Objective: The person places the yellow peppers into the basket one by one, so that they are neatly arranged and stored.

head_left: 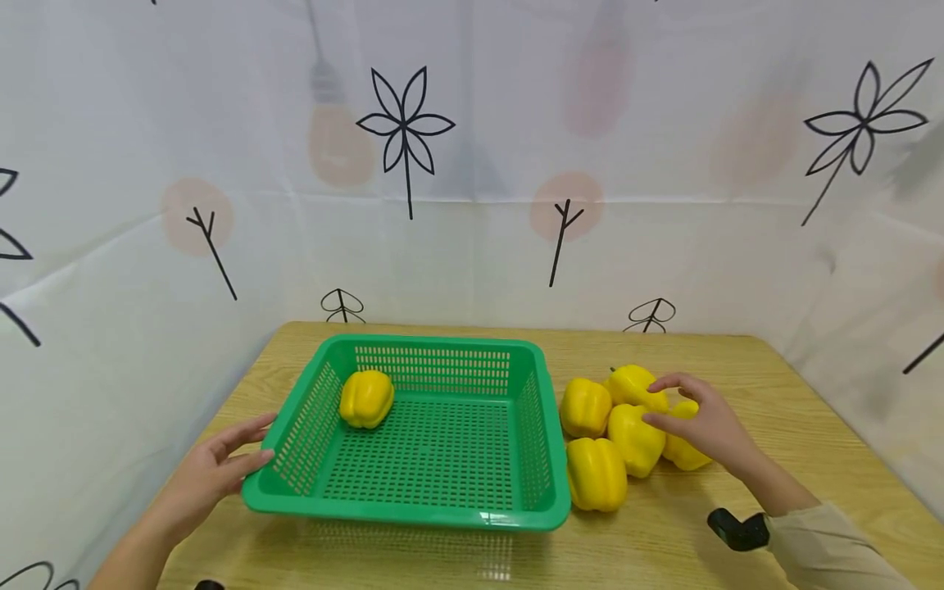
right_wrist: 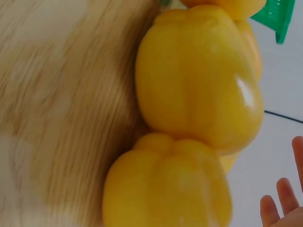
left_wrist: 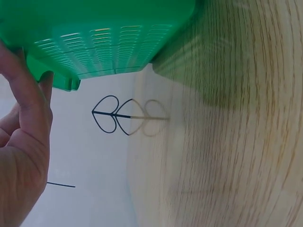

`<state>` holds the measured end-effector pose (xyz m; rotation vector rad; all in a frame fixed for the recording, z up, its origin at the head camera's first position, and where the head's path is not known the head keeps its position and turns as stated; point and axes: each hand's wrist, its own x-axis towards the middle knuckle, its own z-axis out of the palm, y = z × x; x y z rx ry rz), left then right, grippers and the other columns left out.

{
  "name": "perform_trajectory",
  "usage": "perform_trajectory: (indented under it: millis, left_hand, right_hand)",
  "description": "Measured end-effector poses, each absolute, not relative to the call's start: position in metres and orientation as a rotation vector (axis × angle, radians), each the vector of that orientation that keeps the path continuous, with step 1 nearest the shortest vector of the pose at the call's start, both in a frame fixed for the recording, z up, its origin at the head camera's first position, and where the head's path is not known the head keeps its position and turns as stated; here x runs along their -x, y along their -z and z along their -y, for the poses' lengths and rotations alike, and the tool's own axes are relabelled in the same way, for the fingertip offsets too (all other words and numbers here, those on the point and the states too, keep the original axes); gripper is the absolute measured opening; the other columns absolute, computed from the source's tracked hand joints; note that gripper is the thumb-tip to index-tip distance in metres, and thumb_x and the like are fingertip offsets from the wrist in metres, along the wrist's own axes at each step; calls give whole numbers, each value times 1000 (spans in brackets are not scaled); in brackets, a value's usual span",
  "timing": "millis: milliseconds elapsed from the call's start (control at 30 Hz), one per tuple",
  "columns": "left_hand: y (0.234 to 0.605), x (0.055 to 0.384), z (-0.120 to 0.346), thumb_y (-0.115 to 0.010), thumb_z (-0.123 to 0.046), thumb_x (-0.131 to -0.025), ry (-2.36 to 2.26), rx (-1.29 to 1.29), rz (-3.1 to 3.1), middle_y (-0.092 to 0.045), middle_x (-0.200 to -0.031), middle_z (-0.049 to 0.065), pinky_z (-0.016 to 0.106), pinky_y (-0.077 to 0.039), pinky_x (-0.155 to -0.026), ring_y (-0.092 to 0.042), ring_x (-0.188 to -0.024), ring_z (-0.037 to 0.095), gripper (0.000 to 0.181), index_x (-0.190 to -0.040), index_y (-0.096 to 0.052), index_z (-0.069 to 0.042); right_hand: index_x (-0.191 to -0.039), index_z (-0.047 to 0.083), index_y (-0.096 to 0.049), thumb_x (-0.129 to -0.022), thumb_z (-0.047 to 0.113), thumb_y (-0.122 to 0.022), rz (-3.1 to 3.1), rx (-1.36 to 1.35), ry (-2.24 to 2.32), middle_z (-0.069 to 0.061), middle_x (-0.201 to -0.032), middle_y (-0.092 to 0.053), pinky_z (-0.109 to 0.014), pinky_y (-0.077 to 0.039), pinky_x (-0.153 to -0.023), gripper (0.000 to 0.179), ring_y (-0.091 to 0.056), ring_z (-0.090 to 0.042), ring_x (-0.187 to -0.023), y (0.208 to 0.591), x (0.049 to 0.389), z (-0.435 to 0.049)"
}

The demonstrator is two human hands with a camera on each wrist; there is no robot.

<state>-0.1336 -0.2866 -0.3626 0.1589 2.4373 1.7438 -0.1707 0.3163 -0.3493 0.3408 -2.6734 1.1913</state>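
A green plastic basket (head_left: 435,515) with slotted walls stands on the table at centre-left in the head view. One yellow bell pepper (head_left: 366,399) lies inside it, near its left wall. My left hand (head_left: 214,467) holds the basket's left rim; the left wrist view shows fingers (left_wrist: 29,92) against the rim. To the basket's right, several yellow bell peppers (head_left: 636,440) lie in a cluster. Over the right side of this cluster is my right hand (head_left: 704,418), thumb and fingers spread apart, nothing between them. In the right wrist view, peppers (right_wrist: 199,78) fill the middle, and some fingers (right_wrist: 285,196) show at the right edge.
The wooden table (head_left: 745,369) carries the basket and the peppers. A white cloth (head_left: 472,262) with plant drawings hangs behind the table and along both sides. A black device (head_left: 737,530) sits at the right wrist.
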Motion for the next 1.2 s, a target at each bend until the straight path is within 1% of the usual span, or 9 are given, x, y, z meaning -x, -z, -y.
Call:
perform_trajectory:
  millis: [100,267,567,700,833,867,1000,1100,1200]
  left_hand:
    - [363,134,287,-56,-19,-95,-1745,-160,-2442,-46,-123,-2,39,-52,-72,-63,-95,18,56,-144,-34,-8]
    - [364,134,286,-57,-20,-94,-1731,-154,-2456,-46,-124,1,38,-52,-73,-62,-96,17,56,-144,-34,-9]
    - [363,133,286,-57,-21,-94,-1727,-147,-2463,-47,-123,0,38,-52,-73,-62,-96,16,56,-144,-34,-9]
    - [363,133,287,-57,-21,-94,-1718,-143,-2477,-48,-122,-3,38,-52,-72,-63,-95,16,56,-144,-35,-9]
    - [362,133,286,-57,-21,-94,-1720,-147,-2478,-47,-123,-2,37,-52,-72,-62,-96,16,56,-144,-34,-8]
    - [362,133,286,-57,-20,-94,-1724,-150,-2475,-47,-123,-1,38,-52,-73,-63,-96,16,56,-144,-34,-8]
    - [361,133,286,-58,-22,-94,-1710,-133,-2470,-43,-130,10,37,-52,-74,-61,-98,12,57,-144,-34,-9]
    - [360,133,286,-58,-24,-94,-1692,-118,-2469,-36,-135,20,37,-51,-75,-59,-99,10,58,-145,-33,-11]
    - [360,133,286,-58,-24,-94,-1696,-118,-2463,-35,-136,21,37,-51,-75,-60,-99,10,59,-145,-33,-10]
  right_hand:
    - [-106,-2,-58,-80,14,-74,2644,-380,-1163,-25,-118,-50,-66,-25,-87,35,-35,-46,-113,353,170,-321]
    - [-99,0,-59,-74,8,-78,2598,-449,-1117,-24,-113,-51,-70,-19,-86,33,-31,-47,-112,360,171,-330]
    - [-99,1,-59,-72,9,-80,2617,-431,-1064,-29,-118,-47,-75,-8,-90,36,-20,-57,-120,370,169,-346]
    - [-99,2,-59,-69,10,-82,2616,-443,-1008,-26,-114,-48,-73,-13,-88,38,-24,-55,-116,375,168,-352]
    - [-98,3,-60,-65,9,-84,2593,-454,-944,-22,-110,-50,-69,-17,-86,41,-32,-49,-108,380,168,-358]
    - [-98,3,-60,-65,9,-85,2588,-455,-935,-22,-109,-50,-69,-17,-86,42,-33,-48,-107,381,168,-360]
    - [-101,1,-59,-63,9,-85,2584,-448,-926,-23,-110,-49,-68,-16,-86,47,-34,-49,-106,387,167,-367]
    - [-105,0,-58,-63,10,-85,2597,-426,-923,-25,-114,-46,-68,-17,-84,51,-32,-51,-107,391,166,-370]
    - [-107,-1,-57,-62,11,-85,2617,-391,-909,-27,-115,-45,-67,-18,-83,54,-32,-51,-107,394,165,-373]
